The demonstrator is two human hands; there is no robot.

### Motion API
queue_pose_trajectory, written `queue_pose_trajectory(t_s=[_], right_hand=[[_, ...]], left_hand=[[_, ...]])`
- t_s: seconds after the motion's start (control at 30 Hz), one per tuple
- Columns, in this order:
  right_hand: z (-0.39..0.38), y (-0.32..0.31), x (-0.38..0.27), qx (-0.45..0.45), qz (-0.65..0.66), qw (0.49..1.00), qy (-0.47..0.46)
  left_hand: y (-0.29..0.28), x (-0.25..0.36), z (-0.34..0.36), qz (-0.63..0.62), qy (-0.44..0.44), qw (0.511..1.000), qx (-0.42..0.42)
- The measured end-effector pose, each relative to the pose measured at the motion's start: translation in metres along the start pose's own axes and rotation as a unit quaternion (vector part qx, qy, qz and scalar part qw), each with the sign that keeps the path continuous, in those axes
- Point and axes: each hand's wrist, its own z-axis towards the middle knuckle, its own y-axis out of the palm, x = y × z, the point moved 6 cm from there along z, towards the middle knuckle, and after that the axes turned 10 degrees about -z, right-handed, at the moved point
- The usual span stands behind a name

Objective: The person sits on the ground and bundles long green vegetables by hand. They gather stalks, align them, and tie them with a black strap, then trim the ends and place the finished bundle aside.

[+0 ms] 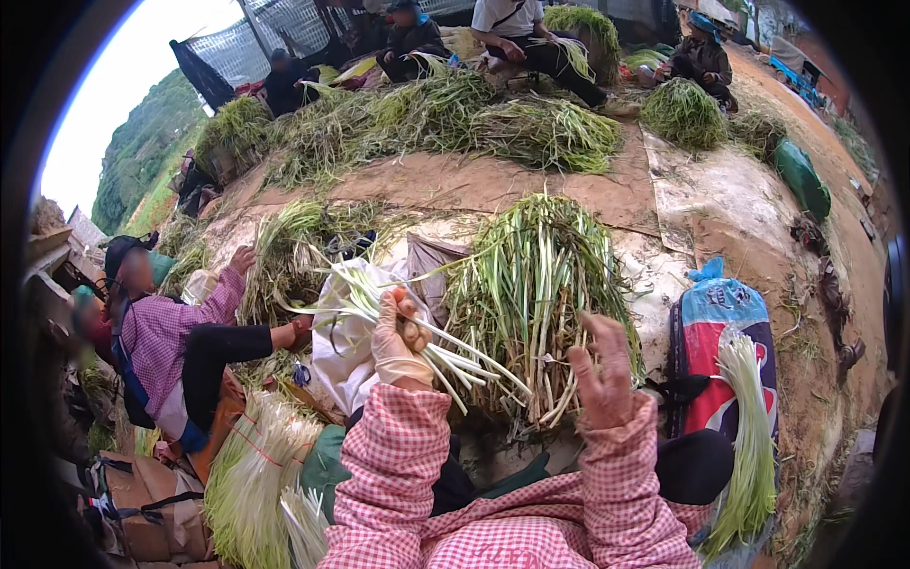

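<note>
Dark characters (735, 298) mark bag (697, 356) near right hand (605, 377).

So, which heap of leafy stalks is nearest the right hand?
The big heap straight ahead, just beyond the right hand; the other heaps lie farther left or back.

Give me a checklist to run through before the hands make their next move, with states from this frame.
1. Left hand gripping the pale stalks: ok, fingers closed around them.
2. Held stalks' ends even: not ok, they fan out unevenly.
3. Right hand free: ok, it looks empty, fingers apart.
4. Right hand clear of the green pile: cannot tell, they overlap in view.
5. Bundle at right tied: cannot tell, no band visible.
</note>
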Motion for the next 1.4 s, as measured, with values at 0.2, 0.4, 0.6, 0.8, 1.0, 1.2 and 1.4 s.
queue_pose_trajectory(t_s=[0.2, 0.4, 0.6, 0.8, 1.0, 1.2, 1.4], right_hand=[[-0.028, 0.073, -0.043, -0.048, 0.155, 0.987, 0.000], [-0.008, 0.051, 0.019, -0.026, 0.078, 0.979, 0.188], [0.005, 0.065, 0.075, -0.129, -0.201, 0.958, 0.156], [-0.004, 0.003, 0.018, -0.041, 0.253, 0.940, 0.224], [-0.040, 0.030, 0.021, -0.105, 0.246, 0.936, 0.230], [-0.043, 0.051, 0.048, -0.107, 0.385, 0.862, 0.312], [-0.044, 0.045, 0.072, -0.066, 0.157, 0.952, 0.254]], left_hand=[[0.005, -0.053, -0.031, -0.010, -0.089, 0.996, 0.023], [0.009, -0.055, -0.037, 0.039, -0.084, 0.995, -0.024], [0.019, -0.073, -0.050, 0.011, -0.177, 0.981, -0.079], [0.033, -0.072, -0.067, 0.104, -0.189, 0.972, -0.089], [0.033, -0.113, -0.093, 0.208, -0.210, 0.953, -0.073], [0.014, -0.124, -0.094, 0.212, -0.246, 0.944, -0.052], [0.009, -0.114, -0.081, 0.182, -0.199, 0.962, -0.037]])
